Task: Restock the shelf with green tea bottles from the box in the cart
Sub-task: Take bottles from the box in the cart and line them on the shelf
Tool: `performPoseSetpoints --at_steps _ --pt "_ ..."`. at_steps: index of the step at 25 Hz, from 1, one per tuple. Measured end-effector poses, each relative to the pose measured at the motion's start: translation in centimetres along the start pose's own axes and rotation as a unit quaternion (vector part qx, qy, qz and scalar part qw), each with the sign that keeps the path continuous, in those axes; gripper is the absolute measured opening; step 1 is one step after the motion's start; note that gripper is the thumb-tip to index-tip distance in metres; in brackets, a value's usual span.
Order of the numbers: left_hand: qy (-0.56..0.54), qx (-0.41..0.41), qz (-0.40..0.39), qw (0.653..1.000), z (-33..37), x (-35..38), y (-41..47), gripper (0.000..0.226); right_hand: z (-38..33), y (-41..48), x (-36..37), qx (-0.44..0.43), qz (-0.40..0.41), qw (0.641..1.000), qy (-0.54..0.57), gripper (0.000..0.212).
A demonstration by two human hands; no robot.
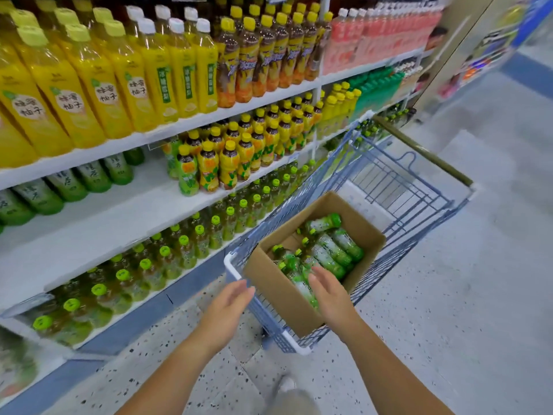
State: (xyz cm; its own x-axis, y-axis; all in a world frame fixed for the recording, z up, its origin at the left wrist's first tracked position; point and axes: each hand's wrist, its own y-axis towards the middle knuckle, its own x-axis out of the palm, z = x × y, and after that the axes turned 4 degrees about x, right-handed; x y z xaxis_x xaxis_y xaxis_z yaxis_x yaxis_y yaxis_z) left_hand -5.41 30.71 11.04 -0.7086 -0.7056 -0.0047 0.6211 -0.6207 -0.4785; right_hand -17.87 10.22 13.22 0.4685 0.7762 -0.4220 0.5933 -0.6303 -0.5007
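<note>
Several green tea bottles (332, 250) lay (on their sides) in the box (281, 295) at the cart's (389, 181) near corner; right hand (329, 292) spread over them, left hand (230, 301) beside the box, fingers relaxed.

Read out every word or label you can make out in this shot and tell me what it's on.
"蜂蜜柚子": white labels on the yellow bottles, top shelf.
"绿茶", probably: shelved green tea bottles, blurred.
Too blurred to read: green strips on the white-capped bottles, the brown tea bottles, the loose bottles in the box.
</note>
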Motion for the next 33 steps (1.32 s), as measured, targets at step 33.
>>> performPoseSetpoints --at_steps 33 --pt "-0.028 -0.266 0.1 0.958 -8.8 31.9 34.5 0.048 15.4 44.2 -16.6 0.04 -0.21 0.903 -0.373 0.058"
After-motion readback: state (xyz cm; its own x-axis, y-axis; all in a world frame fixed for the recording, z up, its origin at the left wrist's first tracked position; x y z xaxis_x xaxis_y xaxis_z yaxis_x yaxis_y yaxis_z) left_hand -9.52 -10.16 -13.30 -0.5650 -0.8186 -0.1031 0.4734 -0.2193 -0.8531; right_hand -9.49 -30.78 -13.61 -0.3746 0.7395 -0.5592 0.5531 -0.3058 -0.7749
